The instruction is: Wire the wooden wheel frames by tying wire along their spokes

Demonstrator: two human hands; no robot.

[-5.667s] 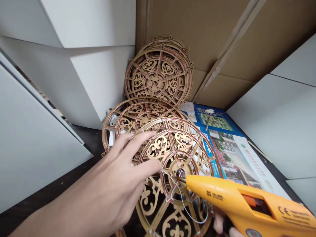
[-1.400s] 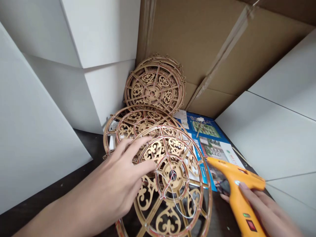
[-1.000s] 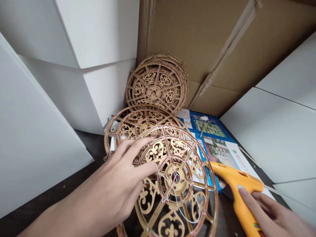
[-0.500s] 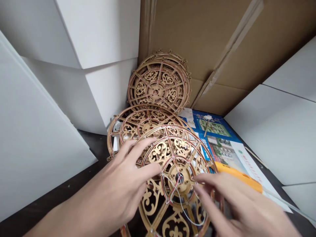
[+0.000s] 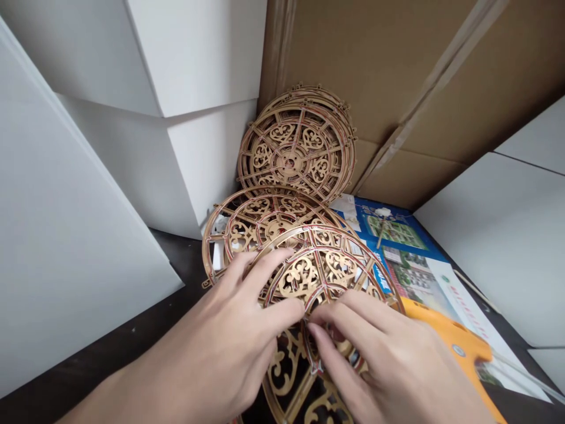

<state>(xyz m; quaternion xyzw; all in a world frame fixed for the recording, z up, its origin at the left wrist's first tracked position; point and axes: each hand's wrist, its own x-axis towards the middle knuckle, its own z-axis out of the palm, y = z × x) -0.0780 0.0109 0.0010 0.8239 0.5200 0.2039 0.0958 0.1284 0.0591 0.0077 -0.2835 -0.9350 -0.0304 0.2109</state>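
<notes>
A gold-brown round openwork frame [image 5: 300,275] with scrollwork and red strands along its rings lies tilted before me. My left hand [image 5: 238,330] grips its left side, fingers over the outer part and thumb against the inner ring. Over the hub, my right hand [image 5: 375,347] has its thumb and index finger drawn together close to the left thumb. Whatever lies between those fingertips is hidden, and the right hand covers most of the hub. Another such frame [image 5: 241,235] lies just behind, partly overlapped.
More round frames [image 5: 289,162] lean in a stack against a cardboard panel [image 5: 353,70]. White boxes [image 5: 207,65] stand at left; another white surface [image 5: 494,235] is at right. A yellow-orange glue gun [image 5: 445,330] lies on printed sheets [image 5: 459,294] by my right hand.
My right hand has moved left across the hub to beside my left thumb. The loose white wire seen there earlier is now out of sight. My left hand keeps its grip; the view has shifted slightly.
</notes>
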